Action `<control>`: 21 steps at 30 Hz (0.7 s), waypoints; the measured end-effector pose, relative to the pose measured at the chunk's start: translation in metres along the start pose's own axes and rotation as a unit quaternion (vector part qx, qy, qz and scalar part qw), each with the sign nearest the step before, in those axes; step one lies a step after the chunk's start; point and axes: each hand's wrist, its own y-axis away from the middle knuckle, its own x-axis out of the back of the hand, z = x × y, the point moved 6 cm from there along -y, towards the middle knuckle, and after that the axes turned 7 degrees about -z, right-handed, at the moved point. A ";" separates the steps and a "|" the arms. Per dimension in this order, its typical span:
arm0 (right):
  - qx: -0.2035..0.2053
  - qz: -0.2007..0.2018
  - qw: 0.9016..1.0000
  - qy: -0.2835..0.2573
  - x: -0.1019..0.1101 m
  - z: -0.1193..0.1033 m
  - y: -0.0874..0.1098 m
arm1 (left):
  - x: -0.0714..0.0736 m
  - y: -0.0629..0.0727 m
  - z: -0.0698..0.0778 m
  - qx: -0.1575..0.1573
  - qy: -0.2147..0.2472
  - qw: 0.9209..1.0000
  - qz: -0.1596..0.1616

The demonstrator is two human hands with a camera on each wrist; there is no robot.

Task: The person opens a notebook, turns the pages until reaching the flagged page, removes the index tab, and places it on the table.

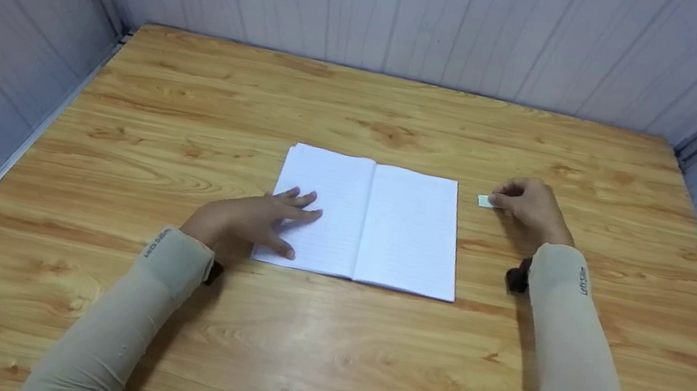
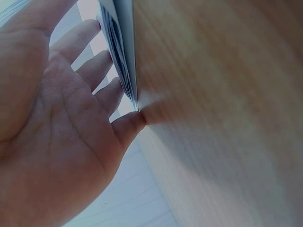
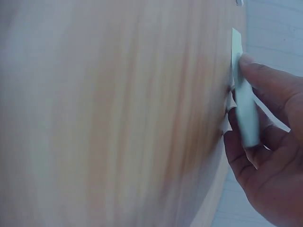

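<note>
An open notebook with blank ruled pages lies flat on the wooden table. My left hand rests on its left page, fingers spread and fairly straight. In the left wrist view, the fingers of that hand reach over the notebook's edge, where the stacked pages show. To the right of the notebook, my right hand pinches a small pale green strip between thumb and fingers, close to the tabletop. The right wrist view shows this strip as thin and flat; its exact kind is unclear.
The wood-grain table stretches out on all sides of the notebook. Pale panelled walls enclose it at the back, left and right. A dark wrist device sits under the right sleeve's cuff.
</note>
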 end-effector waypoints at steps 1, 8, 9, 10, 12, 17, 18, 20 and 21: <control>-0.001 0.000 1.000 0.002 0.000 0.000 0.000 | 0.000 -0.001 -0.001 0.000 -0.004 1.000 0.000; -0.010 -0.002 1.000 0.001 -0.001 -0.003 0.001 | 0.000 -0.001 -0.003 0.006 0.001 1.000 -0.001; -0.011 -0.002 1.000 0.005 -0.001 -0.003 0.001 | 0.000 -0.001 -0.003 0.002 -0.002 1.000 0.000; -0.012 -0.003 1.000 0.009 0.000 -0.003 0.000 | 0.000 -0.001 -0.002 -0.003 -0.004 1.000 0.001; -0.014 -0.004 1.000 0.019 0.000 -0.004 -0.001 | 0.001 -0.001 -0.002 -0.009 -0.008 1.000 0.002; -0.018 -0.010 0.999 0.032 -0.002 -0.005 -0.005 | 0.001 -0.001 -0.001 -0.015 -0.014 1.000 0.001; -0.020 -0.014 0.999 0.029 -0.003 -0.005 -0.006 | 0.000 -0.001 -0.001 -0.013 -0.014 1.000 0.000; -0.022 -0.020 0.999 0.026 -0.004 -0.006 -0.006 | 0.000 -0.001 -0.001 -0.013 -0.012 1.000 -0.001; -0.024 -0.024 0.999 0.024 -0.004 -0.007 -0.006 | 0.000 -0.001 -0.002 -0.010 -0.009 1.000 -0.001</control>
